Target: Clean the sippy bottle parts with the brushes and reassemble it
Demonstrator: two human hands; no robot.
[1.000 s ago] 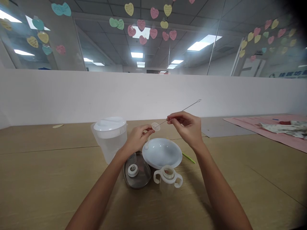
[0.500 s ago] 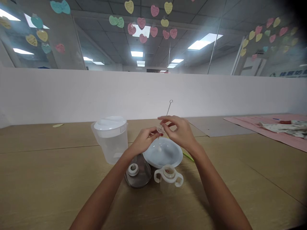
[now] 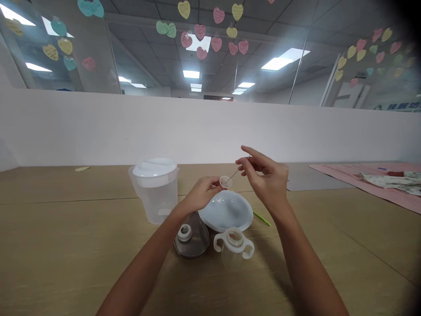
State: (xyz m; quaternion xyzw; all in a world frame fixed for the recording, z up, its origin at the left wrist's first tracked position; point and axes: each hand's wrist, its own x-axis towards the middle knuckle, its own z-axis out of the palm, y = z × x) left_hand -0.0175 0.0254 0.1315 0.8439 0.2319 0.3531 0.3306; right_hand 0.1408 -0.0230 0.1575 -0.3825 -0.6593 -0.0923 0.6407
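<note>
My left hand [image 3: 206, 193] pinches a small translucent round piece [image 3: 225, 182], like a bottle cap or teat, above the far rim of a white bowl [image 3: 226, 213]. My right hand [image 3: 263, 173] is raised to its right, fingertips closed on a thin wire [image 3: 234, 174] that slants down into the round piece. Whether the wire's lower end has bristles cannot be made out. Below the bowl stands a clear baby bottle [image 3: 234, 245] with white double handles and an open neck. Beside it, partly behind my left forearm, is a dark translucent bottle [image 3: 194, 241] with a white collar.
A lidded clear plastic pitcher [image 3: 157, 193] stands left of the bowl. Right of the bowl lies a green stick-like item [image 3: 262, 218]. A pink cloth [image 3: 345, 173] with patterned fabric on it lies at the far right, next to a grey mat [image 3: 309, 177]. A white wall borders the table.
My right hand has moved right and slightly up, away from my left hand. The wire, upright earlier with its loop end showing, now slants toward the right hand. The left hand still holds the round piece.
</note>
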